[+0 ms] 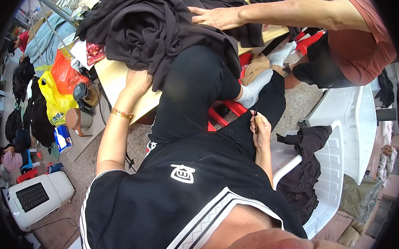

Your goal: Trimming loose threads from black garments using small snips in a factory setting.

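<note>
A speckled grey floor [82,169] spreads under a pale wooden table [116,79], with red plastic stools [226,109], white plastic baskets [337,162] (stacked at right) and a white appliance [38,198] nearby.

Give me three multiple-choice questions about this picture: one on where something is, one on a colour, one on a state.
1. Where does the left hand rest?
A. at the heap of black cloth on the wooden table
B. on the white basket
C. on the floor

2. What colour is the bangle on the left wrist?
A. silver
B. gold
C. red

3. What is the right hand doing?
A. lying open and flat
B. gripping a small dark tool
C. holding a cup

A: fingers meet the cloth edge. B: it shines gold. B: fingers close around the tool.
</note>
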`<state>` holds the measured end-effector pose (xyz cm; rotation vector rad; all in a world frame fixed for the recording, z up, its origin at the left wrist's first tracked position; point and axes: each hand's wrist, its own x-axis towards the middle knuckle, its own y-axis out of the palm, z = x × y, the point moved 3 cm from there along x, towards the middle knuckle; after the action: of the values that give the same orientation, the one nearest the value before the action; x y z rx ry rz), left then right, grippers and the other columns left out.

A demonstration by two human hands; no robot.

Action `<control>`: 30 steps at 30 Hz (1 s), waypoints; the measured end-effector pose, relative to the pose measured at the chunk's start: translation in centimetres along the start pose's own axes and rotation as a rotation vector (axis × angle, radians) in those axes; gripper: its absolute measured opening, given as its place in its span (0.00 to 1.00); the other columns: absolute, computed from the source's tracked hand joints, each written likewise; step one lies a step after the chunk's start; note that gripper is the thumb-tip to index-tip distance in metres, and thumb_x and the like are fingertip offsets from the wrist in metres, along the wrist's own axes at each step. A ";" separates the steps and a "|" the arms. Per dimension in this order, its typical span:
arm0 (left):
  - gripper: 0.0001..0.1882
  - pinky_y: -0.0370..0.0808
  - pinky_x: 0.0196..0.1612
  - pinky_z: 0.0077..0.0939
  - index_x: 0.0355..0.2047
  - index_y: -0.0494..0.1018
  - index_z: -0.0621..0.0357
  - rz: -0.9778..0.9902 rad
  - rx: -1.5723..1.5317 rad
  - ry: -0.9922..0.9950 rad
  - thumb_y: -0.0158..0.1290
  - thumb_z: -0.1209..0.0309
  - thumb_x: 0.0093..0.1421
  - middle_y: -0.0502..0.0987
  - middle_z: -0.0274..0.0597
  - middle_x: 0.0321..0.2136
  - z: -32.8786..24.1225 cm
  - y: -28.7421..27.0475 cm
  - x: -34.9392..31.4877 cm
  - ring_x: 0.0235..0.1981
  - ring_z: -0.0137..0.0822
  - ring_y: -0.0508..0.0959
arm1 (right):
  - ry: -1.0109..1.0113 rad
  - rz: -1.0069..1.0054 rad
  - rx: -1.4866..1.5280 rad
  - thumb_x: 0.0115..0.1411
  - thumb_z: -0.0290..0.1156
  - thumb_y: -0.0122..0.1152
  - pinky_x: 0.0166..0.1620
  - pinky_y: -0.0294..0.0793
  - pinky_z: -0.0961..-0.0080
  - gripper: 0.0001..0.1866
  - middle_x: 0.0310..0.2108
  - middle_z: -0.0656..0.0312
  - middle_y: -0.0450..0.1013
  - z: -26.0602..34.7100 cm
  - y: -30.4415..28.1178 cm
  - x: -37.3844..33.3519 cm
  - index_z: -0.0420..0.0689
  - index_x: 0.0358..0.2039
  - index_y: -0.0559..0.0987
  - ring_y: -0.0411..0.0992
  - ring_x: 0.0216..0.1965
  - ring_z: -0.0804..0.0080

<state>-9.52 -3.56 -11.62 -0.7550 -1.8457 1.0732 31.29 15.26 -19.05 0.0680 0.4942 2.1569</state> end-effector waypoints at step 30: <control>0.24 0.74 0.38 0.40 0.38 0.78 0.61 0.394 0.235 -0.161 0.42 0.52 0.65 0.80 0.57 0.31 11.6 4.2 0.4 0.35 0.52 0.80 | -0.076 0.008 0.308 0.63 0.30 0.58 0.25 0.58 0.87 0.15 0.31 0.60 0.74 -0.8 -1.5 -0.6 0.35 0.47 0.76 0.64 0.24 0.84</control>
<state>-19.63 -5.66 -18.36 -0.9355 -1.6976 1.6134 32.61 15.34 -20.28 0.3209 0.7787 2.0611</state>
